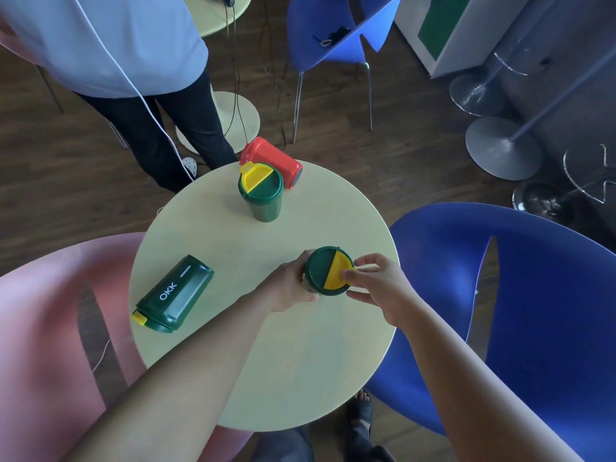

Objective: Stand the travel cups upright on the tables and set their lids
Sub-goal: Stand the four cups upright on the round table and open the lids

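Travel cups are sitting on a round pale table in the middle of the frame, four in all. The nearest green cup is standing upright at the lower right of the tabletop, its green lid carrying a yellow flap lying flat on the right half. The left hand is wrapping around the cup's side, grasping it, while the right hand is pinching the yellow flap's outer edge with thumb and fingers. A second green cup is standing upright toward the upper middle of the table, its yellow flap lifting open. Just behind it, touching or nearly so, a red cup is lying on its side at the table's far edge. At the left of the table a dark green cup marked OKK is lying on its side, lid end pointing to the lower left. A blue chair is sitting at the right, a pink chair at the lower left, and another person is standing at the upper left.
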Tool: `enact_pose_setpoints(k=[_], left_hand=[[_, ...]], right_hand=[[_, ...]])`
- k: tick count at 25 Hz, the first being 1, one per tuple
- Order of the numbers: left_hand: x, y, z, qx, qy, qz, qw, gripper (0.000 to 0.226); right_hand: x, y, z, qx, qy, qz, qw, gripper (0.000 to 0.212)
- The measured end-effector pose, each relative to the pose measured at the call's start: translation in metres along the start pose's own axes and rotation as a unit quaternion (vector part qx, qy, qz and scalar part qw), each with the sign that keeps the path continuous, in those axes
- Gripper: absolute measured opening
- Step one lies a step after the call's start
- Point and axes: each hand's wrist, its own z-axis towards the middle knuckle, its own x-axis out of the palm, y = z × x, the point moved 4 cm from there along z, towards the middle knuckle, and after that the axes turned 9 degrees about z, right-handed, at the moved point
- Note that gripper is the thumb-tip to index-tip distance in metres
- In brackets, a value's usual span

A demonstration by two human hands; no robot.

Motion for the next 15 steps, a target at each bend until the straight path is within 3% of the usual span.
enact_pose_setpoints(k=[3, 7, 11, 15], left_hand=[[-0.002, 0.006, -0.006, -0.009, 0.008, 0.006, 1.000, 0.084], [-0.020, 0.017, -0.026, -0.034, -0.043, 0.010, 0.998, 0.089], [-0.052, 0.034, -0.063, -0.048, -0.166, -0.019, 0.985, 0.064], [-0.090, 0.061, -0.112, -0.089, -0.275, -0.043, 0.956, 0.028]], right_hand=[[0.002, 0.003, -0.006, -0.013, -0.011, -0.045, 0.999, 0.041], [0.018, 0.032, -0.032, -0.181, -0.087, -0.240, 0.950, 0.040], [0.066, 0.056, -0.057, -0.353, -0.071, -0.335, 0.871, 0.026], [0.142, 0.047, -0.069, -0.412, 0.025, -0.321, 0.852, 0.026]])
